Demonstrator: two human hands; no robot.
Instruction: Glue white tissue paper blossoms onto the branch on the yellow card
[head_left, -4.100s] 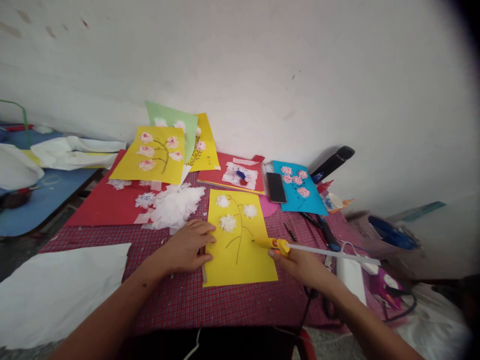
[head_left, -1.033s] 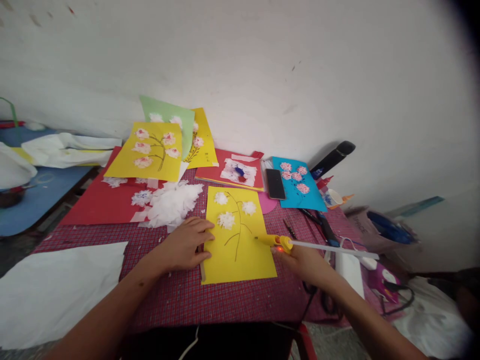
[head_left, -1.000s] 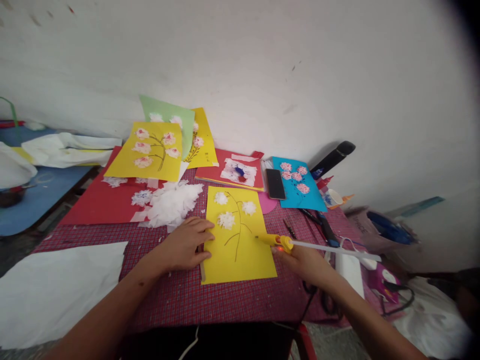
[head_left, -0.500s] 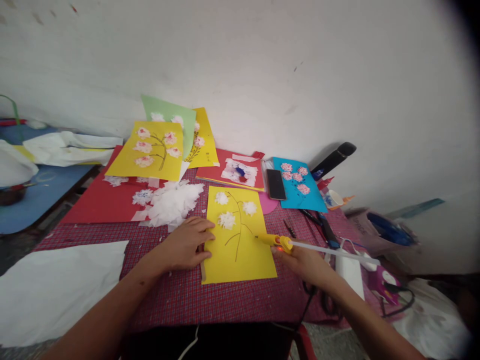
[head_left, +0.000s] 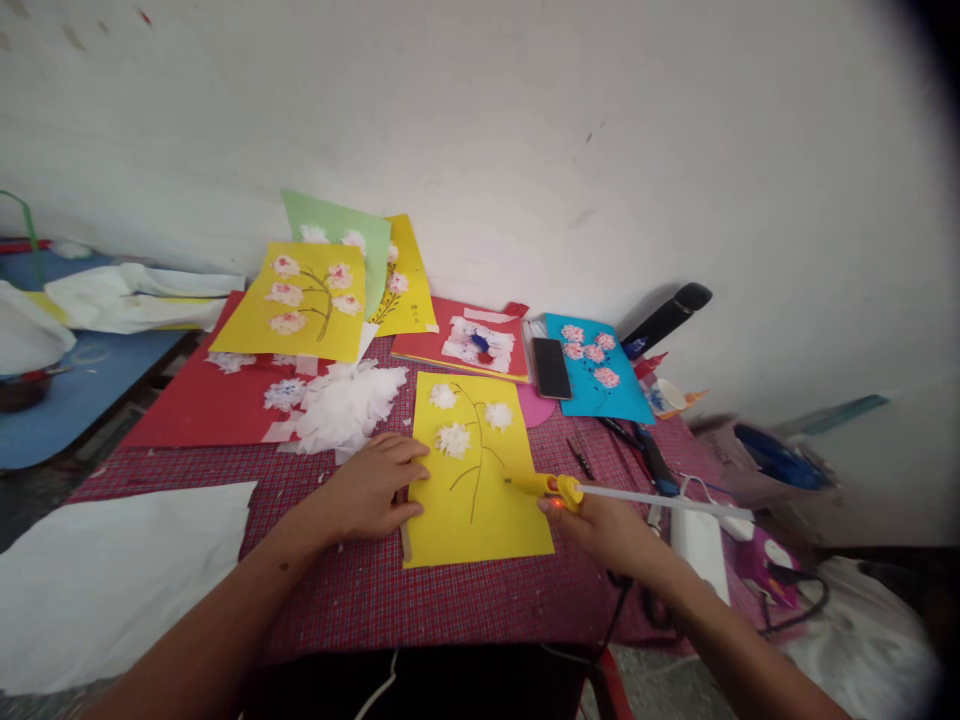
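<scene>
A yellow sheet (head_left: 442,525) lies before me with a drawn branch and three white paper flowers (head_left: 454,440) on its upper part. My left hand (head_left: 379,485) rests flat at the sheet's left edge, fingers apart, fingertips on the paper. In my right hand (head_left: 600,525) is a yellow hot glue gun (head_left: 532,484), a long clear glue stick (head_left: 667,500) sticking out of its back and a small red light glowing near the grip. Its nozzle points left, over the sheet by the tip of the right-hand twig. Whether the nozzle touches the paper I cannot tell.
White crumpled paper pieces (head_left: 349,405) are heaped beyond my left hand. Finished flower cards, such as a yellow one (head_left: 300,320) and a blue one (head_left: 600,395), stand at the back. A phone (head_left: 552,368) lies behind the sheet. A white power strip (head_left: 697,550) and cords sit at right.
My right hand has moved the glue gun's nozzle slightly left and down, off the end of the right-hand twig. The left hand stays in place.
</scene>
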